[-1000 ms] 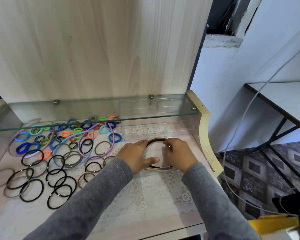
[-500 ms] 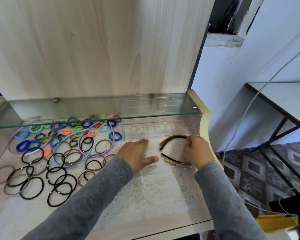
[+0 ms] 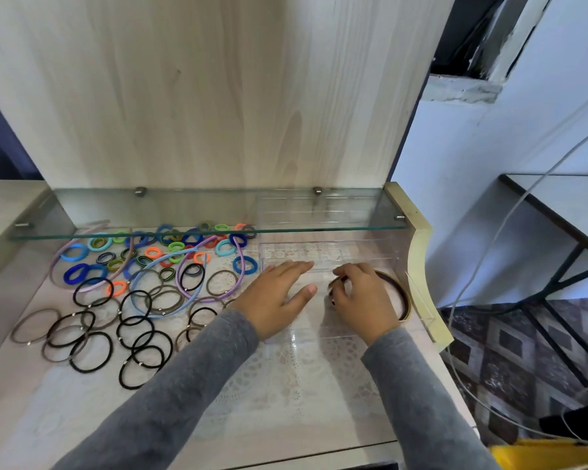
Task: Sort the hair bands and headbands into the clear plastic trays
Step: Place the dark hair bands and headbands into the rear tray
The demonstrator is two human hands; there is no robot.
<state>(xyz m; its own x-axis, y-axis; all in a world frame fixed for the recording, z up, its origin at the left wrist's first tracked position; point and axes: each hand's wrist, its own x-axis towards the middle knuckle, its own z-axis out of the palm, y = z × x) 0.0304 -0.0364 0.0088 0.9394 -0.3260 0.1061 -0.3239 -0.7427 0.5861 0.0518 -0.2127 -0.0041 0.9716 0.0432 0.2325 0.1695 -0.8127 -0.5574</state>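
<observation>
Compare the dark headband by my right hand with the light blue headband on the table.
The dark headband is black with a gold edge; the light blue headband is one pale colour. The dark headband sits in the clear tray, held by the right hand; the light blue headband lies among the hair bands, untouched. Both are open curved hoops.

Home: dressing table [image 3: 11, 415], lace cloth [image 3: 286, 385]

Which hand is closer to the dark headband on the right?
Right. The right hand pinches the dark headband at its end; the left hand lies flat to its left, not touching it.
</observation>
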